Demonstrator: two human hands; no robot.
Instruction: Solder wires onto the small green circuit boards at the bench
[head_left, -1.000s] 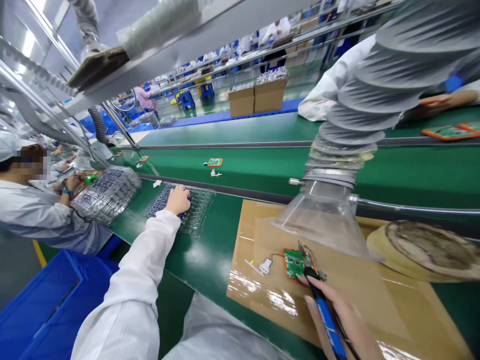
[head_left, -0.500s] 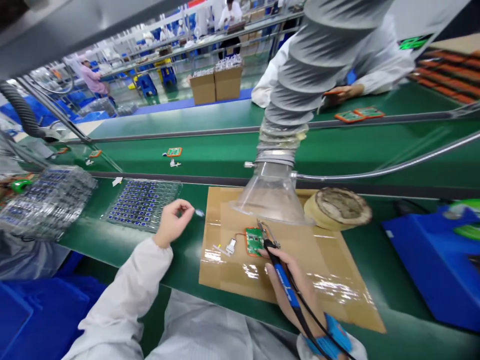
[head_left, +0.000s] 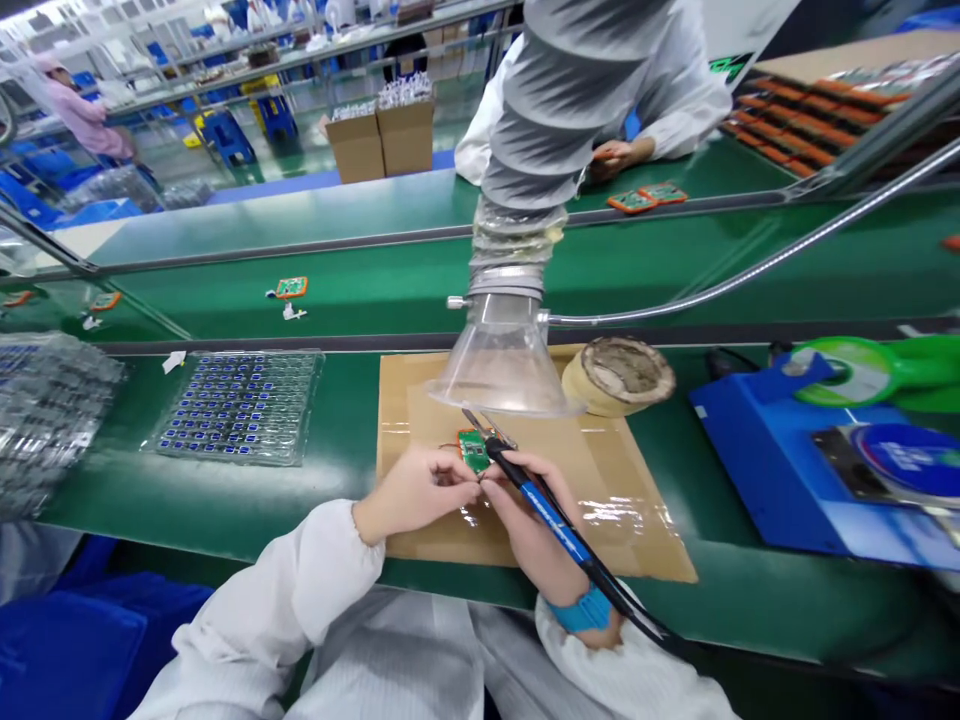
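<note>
My right hand (head_left: 544,510) is closed round a soldering iron (head_left: 553,518) with a blue and black handle; its metal tip points up and left over a green circuit board (head_left: 473,451) in an orange frame. My left hand (head_left: 420,488) is in a pinch, its fingertips meeting those of my right hand just below the board. A small part is between these fingertips, mostly hidden. Under both hands lies a brown cardboard sheet (head_left: 637,500) with shiny tape. Left of it sits a clear tray (head_left: 289,430) with rows of small blue-and-black parts.
A clear fume hood (head_left: 502,370) on a grey hose hangs above the board. Behind stands a round tan pot (head_left: 619,378). At right is a blue machine (head_left: 757,460) with a green reel. Boards lie on the green belt (head_left: 360,290); a co-worker's hand (head_left: 619,155) is beyond.
My left hand has moved right from beside the tray to the board, carrying a small bluish-white part, and now meets my right hand. The view has shifted right.
</note>
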